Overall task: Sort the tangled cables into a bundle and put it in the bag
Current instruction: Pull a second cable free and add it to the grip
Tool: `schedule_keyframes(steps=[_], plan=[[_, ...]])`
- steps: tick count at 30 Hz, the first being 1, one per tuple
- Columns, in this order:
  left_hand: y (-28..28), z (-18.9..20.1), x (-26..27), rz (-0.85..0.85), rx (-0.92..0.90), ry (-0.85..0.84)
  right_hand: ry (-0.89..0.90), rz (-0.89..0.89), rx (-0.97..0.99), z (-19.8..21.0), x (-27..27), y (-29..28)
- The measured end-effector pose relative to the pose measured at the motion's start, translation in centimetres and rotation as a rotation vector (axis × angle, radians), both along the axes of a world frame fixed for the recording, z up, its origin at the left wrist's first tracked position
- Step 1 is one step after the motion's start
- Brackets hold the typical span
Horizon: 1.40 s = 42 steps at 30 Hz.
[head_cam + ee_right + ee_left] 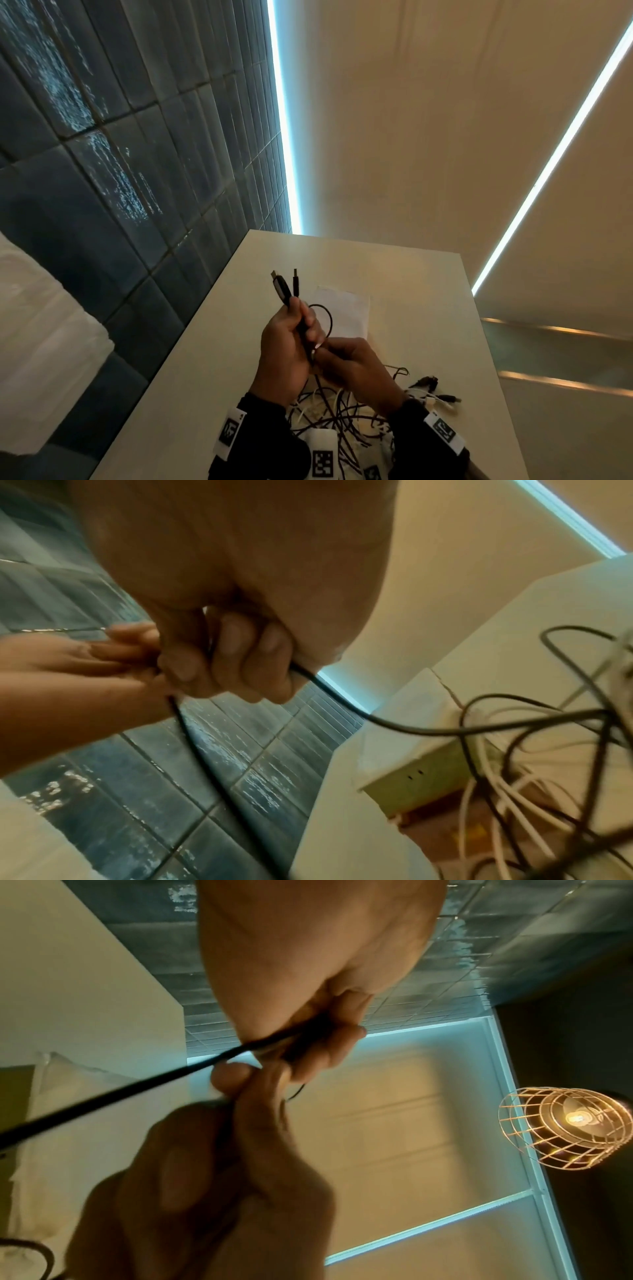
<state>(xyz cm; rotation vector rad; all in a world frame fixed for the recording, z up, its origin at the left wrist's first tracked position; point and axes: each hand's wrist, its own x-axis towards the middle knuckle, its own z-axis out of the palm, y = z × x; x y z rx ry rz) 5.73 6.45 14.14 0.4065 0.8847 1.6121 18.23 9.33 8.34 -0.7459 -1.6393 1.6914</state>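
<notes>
Rising from the left grip [286,346], black cables [287,291]; right grip [352,366] pinches below.

Open room: bare table [411,284] toward 12 and 2 o'clock.
In the way: cable tangle [342,411] at 6; white bag [346,311] at 12.

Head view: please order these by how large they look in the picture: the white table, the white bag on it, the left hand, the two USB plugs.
Largest to smallest, as they look:
1. white table
2. left hand, nearer the camera than the bag
3. white bag, partly hidden, so its rank against the hand is unsure
4. two USB plugs
</notes>
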Motion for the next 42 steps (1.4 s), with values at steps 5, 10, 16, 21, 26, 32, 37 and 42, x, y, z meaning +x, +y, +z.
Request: schedule_keyframes(steps=[5,10,16,21,26,32,37,42], plan=[[-0.1,0.3,-1.1,0.064,0.053,0.034,-0.094,-0.075,0.049,-4.3,1.2,0.1],[-0.1,0.4,-1.3,0.036,0.033,0.010,-0.139,-0.149,0.063,-8.1,1.8,0.1],[-0.2,0.3,-2.0,0.052,0.051,0.031,-0.216,-0.170,0.065,-10.8,2.5,0.4],[-0.5,0.2,-3.1,0.077,0.029,0.077,-0.431,-0.194,0.095,-13.2,3.5,0.6],[-0.7,-0.3,-3.3,0.091,-0.100,0.176,-0.432,-0.448,-0.043,-10.2,2.8,1.1],[-0.1,-0.8,-2.0,0.029,-0.244,0.241,0.045,-0.319,-0.023,0.7,-0.1,1.4],[-0.1,-0.2,-2.0,-0.001,-0.181,0.055,0.067,-0.055,-0.053,1.8,-1.0,-0.3],[-0.1,0.1,-1.9,0.016,-0.065,-0.061,0.027,0.027,-0.113,-0.1,-0.3,-1.1]])
